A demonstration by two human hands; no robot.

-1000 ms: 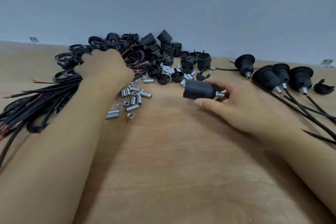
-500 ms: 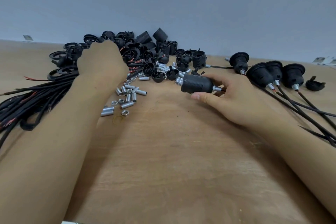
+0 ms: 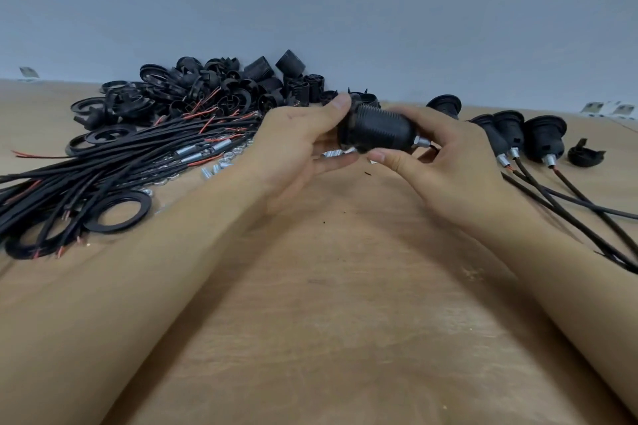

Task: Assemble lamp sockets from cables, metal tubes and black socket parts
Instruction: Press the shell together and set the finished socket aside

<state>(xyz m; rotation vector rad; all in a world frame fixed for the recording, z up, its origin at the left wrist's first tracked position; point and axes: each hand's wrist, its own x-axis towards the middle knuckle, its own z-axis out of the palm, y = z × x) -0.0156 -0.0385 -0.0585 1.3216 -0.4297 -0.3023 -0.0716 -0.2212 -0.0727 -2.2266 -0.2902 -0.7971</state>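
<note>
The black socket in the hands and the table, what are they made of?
The black socket looks like matte plastic: dull ribbed threads, no shine. Its little end tube gleams silver, probably metal. The table looks like bare plywood: tan with visible grain.

The tabletop (image 3: 345, 338) is light brown wood with a pale, streaky grain and a few dark specks. Behind it the wall (image 3: 379, 3) is a flat grey-blue. The socket (image 3: 378, 130) is matt black with fine ribbing around its body — a small silver metal tube (image 3: 422, 140) shows at its right end. The cables (image 3: 103, 166) are black, with thin red wires and bare coppery tips showing. The heap of socket parts (image 3: 224, 86) is black throughout. The loose tubes (image 3: 214, 170) are shiny silver. The finished sockets (image 3: 538, 138) are black too — each with a silver collar.
</note>
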